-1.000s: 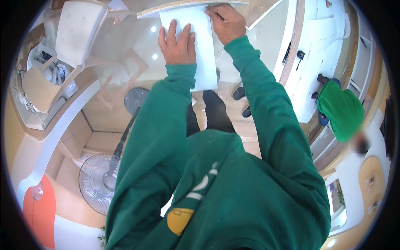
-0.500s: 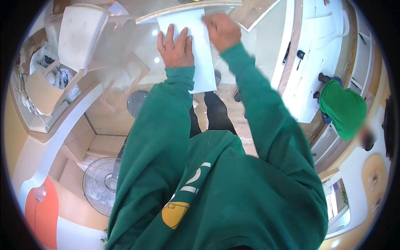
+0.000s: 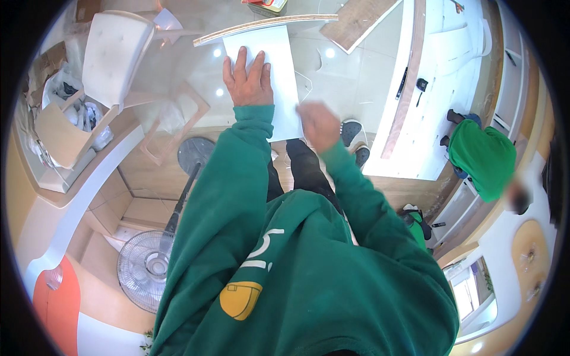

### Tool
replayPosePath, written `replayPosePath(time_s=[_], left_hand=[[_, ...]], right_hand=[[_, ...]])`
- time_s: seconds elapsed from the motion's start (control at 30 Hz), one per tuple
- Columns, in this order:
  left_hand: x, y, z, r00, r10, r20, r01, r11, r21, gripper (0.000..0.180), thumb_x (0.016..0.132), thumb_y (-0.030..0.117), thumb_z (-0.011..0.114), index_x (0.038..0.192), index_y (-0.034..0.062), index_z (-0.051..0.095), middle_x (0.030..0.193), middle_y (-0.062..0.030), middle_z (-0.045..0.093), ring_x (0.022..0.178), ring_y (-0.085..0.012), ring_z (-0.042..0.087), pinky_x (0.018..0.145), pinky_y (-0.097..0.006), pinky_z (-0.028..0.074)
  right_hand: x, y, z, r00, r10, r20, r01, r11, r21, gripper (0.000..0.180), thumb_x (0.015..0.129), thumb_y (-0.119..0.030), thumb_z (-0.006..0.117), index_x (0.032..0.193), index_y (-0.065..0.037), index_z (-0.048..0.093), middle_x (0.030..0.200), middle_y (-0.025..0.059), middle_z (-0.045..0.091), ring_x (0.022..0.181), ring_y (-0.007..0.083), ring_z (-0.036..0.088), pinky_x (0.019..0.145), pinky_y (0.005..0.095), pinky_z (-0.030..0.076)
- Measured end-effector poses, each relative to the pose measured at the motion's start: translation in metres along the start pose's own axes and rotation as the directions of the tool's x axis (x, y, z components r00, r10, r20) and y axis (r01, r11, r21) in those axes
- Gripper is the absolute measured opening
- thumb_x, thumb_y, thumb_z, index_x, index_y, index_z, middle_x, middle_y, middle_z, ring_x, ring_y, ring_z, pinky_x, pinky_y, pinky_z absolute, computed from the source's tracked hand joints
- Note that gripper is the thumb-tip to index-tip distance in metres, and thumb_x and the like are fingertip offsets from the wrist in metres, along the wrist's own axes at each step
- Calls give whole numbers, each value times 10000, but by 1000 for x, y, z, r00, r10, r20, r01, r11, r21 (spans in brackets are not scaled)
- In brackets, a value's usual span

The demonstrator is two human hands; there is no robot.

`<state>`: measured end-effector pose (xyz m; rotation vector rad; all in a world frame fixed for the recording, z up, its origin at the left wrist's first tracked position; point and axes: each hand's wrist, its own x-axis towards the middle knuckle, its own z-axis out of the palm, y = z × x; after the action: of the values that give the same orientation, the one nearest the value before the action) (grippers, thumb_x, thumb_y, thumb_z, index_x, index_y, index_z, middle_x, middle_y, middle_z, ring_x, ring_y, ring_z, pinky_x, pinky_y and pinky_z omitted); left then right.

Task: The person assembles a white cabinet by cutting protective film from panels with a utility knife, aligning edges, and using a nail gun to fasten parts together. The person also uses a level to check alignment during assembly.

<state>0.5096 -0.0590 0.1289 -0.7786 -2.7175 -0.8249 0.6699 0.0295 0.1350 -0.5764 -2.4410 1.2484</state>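
Observation:
A white panel (image 3: 284, 77) lies in front of me, its far end meeting a curved board with a layered wooden edge (image 3: 267, 26). Flat on the panel's left part rests my left hand (image 3: 249, 80), fingers spread. My right hand (image 3: 319, 124) is curled closed beside the panel's right edge, towards its near end. It is blurred by motion, and whatever its fingers hold is hidden. A thin pale loop of strip (image 3: 309, 86) sticks out past the right edge, just beyond that hand.
A standing fan (image 3: 144, 264) is at lower left, a cream padded chair (image 3: 116, 53) at upper left. Large white panels (image 3: 442, 89) spread on the right, with a tape measure (image 3: 422, 83) on them. A person in green (image 3: 484, 154) bends there. A wood-look board (image 3: 362, 21) lies at the back.
My right hand has travelled from the far end of the panel's right edge down towards me, staying closed. My left hand stays flat on the panel. The view has shifted slightly.

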Motion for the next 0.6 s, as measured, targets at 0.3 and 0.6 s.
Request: replayPosePath(time_s=[0.3, 0.6], left_hand=[[5, 7, 10, 999, 30, -20, -30, 1000, -9, 265, 870, 217, 665, 1129, 167, 687, 1318, -116, 544, 1256, -403, 405, 1068, -486, 321], [-6, 0, 4, 1000, -23, 13, 22, 998, 62, 336, 869, 262, 665, 1189, 158, 649, 1321, -105, 549, 1264, -407, 407, 1061, -492, 324]], right_hand=[[152, 24, 8, 985, -94, -143, 109, 988, 107, 114, 826, -125, 667, 924, -109, 723, 845, 98, 657, 756, 285, 631, 656, 362, 509], [-42, -9, -13, 992, 117, 50, -120, 991, 55, 179, 772, -21, 677, 939, -73, 718, 911, 114, 693, 855, 271, 668, 746, 374, 534]])
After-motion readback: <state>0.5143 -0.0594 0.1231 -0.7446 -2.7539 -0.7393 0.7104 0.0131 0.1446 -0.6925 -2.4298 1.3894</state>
